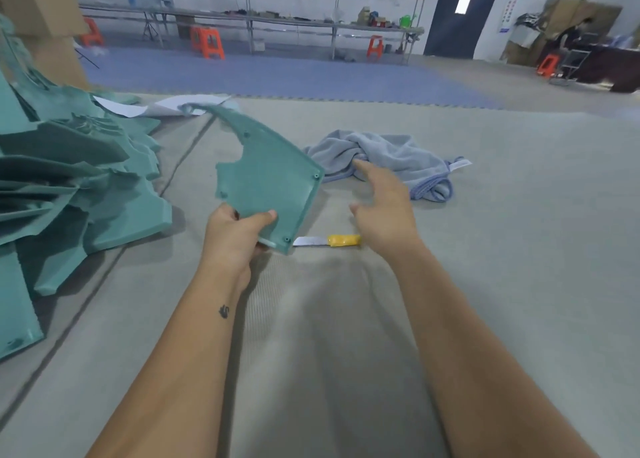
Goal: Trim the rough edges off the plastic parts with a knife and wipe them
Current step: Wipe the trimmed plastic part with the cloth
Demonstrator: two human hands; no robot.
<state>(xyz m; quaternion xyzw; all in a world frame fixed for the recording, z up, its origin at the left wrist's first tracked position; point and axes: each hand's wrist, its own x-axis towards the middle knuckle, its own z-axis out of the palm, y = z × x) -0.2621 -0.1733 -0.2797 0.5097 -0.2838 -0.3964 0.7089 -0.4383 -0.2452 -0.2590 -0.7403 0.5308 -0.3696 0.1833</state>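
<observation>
My left hand grips the near corner of a flat teal plastic part and holds it tilted up off the grey mat. A knife with a yellow handle and bare blade lies on the mat just right of that corner, untouched. My right hand hovers above the knife with its fingers stretched out toward a crumpled blue-grey cloth. The fingertips are at the cloth's near edge; I cannot tell whether they touch it.
A heap of more teal plastic parts fills the left side of the mat. White paper sheets lie behind it. Cardboard boxes stand at the far left. Long benches and orange stools line the far wall.
</observation>
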